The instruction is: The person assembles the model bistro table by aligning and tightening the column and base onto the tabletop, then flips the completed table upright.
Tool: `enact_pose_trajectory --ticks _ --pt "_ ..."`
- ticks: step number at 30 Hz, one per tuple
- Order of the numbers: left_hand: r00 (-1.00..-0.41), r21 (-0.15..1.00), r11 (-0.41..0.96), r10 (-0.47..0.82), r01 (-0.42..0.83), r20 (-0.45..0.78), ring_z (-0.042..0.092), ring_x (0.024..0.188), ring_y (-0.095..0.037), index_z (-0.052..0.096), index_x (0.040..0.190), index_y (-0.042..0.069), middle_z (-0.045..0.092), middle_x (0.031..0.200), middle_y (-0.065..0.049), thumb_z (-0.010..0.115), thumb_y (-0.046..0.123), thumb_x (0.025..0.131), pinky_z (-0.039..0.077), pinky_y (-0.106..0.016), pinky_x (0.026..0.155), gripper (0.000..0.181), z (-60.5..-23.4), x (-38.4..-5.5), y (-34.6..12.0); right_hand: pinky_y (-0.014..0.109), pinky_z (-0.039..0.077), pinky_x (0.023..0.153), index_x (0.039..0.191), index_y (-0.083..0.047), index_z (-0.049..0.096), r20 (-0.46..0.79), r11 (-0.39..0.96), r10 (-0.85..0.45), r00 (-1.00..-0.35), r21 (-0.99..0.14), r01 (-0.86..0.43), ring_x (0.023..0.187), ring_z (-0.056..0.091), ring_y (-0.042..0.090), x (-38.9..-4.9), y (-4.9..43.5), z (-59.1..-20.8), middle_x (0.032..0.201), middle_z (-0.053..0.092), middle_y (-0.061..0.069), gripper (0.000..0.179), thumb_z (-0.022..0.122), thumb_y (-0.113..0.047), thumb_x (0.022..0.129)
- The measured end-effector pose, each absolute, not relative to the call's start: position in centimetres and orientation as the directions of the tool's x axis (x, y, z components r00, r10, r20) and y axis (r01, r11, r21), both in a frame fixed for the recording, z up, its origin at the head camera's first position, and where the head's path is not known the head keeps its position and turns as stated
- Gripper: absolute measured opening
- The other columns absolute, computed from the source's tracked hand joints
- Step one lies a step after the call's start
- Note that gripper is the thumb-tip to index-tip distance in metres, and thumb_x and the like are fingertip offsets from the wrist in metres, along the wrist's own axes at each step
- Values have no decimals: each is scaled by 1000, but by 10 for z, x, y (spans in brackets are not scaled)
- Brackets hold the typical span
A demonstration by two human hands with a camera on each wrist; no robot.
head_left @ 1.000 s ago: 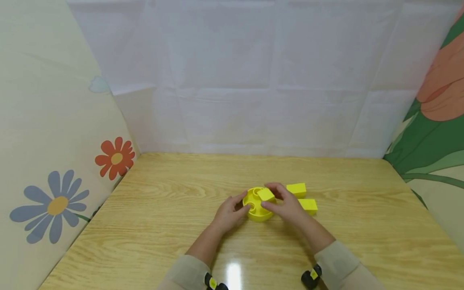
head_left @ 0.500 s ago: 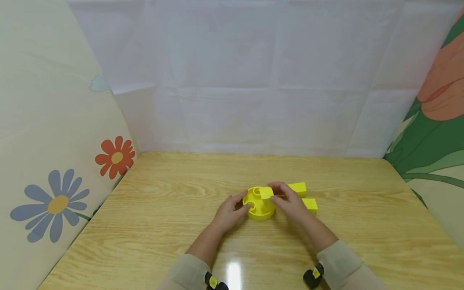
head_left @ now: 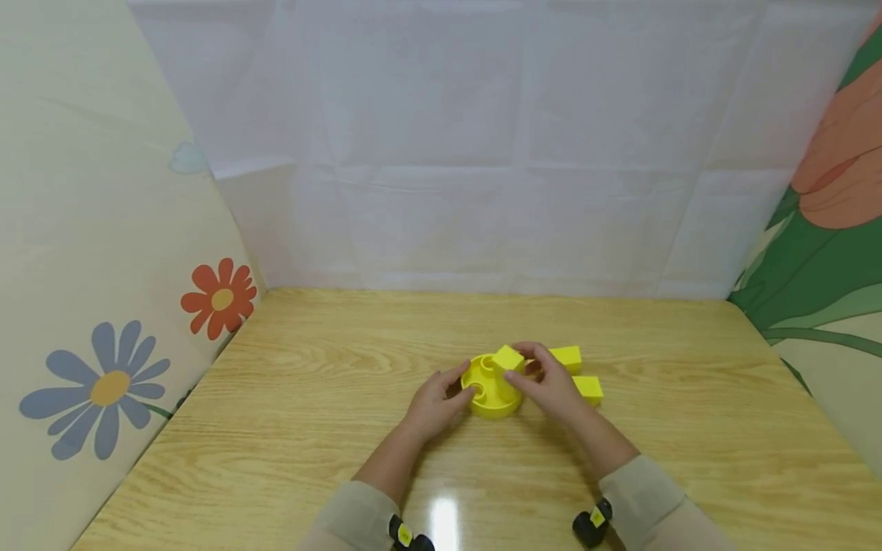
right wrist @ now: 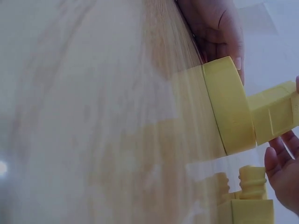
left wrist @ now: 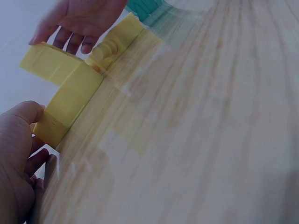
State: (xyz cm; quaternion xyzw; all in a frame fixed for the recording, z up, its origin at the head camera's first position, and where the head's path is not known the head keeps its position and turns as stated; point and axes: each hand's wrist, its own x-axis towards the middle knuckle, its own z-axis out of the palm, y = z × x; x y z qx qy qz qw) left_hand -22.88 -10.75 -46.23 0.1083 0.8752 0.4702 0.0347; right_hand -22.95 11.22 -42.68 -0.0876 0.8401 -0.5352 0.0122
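A shallow round yellow base [head_left: 492,411] with raised round sockets lies on the table. My left hand [head_left: 432,407] grips its left rim between thumb and fingers. A square yellow block [head_left: 508,357] stands up from the base's right side, and in the right wrist view the block [right wrist: 275,112] meets the base [right wrist: 229,109]. Its lower end is hidden inside the base. My right hand [head_left: 554,386] pinches the block near its top with thumb and fingers.
Two more yellow blocks, one farther back [head_left: 568,357] and one nearer [head_left: 589,389], lie just right of the right hand. One shows a threaded end [right wrist: 252,182] in the right wrist view. A white sheet [head_left: 441,153] hangs behind the wooden table [head_left: 331,344].
The block has turned in the right hand, its top corners now pointing differently. The right hand moved slightly right, then back left, shifting its fingers. Left hand and base have stayed put.
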Motion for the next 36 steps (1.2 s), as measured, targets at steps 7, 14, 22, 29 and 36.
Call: enact_pose_trajectory --ticks 7,14,22,29,36 --pt "-972 840 519 231 158 40 25 142 -52 49 144 13 48 148 -15 61 33 96 20 -65 116 53 -463 -230 -108 28 45 85 141 -12 51 59 422 -165 -985 -898 -125 102 51 21 -233 109 -428 136 54 13 53 69 -24 92" --pt "-970 832 525 238 178 57 27 142 -51 50 144 12 49 147 -15 61 32 96 21 -64 116 53 -463 -229 -108 45 45 106 147 -13 44 9 374 -195 -981 -924 -83 126 50 30 -235 108 -428 149 46 13 58 65 -28 95" --pt "-962 832 510 258 217 93 39 139 -42 49 144 9 52 144 -17 61 31 96 18 -60 119 53 -464 -230 -109 50 30 117 151 -11 36 -17 291 -261 -965 -955 -62 145 33 34 -236 109 -428 158 33 15 59 60 -24 98" --pt "-957 824 512 267 241 114 45 136 -38 50 143 8 54 142 -17 62 29 96 18 -58 120 53 -464 -230 -109 51 31 117 149 -9 39 -5 290 -255 -967 -954 -72 141 39 34 -237 114 -429 153 41 17 58 62 -22 97" --pt "-962 830 516 257 212 86 39 139 -42 49 144 10 52 144 -17 61 30 96 19 -60 119 53 -464 -230 -109 48 39 113 148 -5 40 25 273 -234 -972 -958 -90 134 46 36 -236 121 -429 145 48 21 53 58 -12 98"
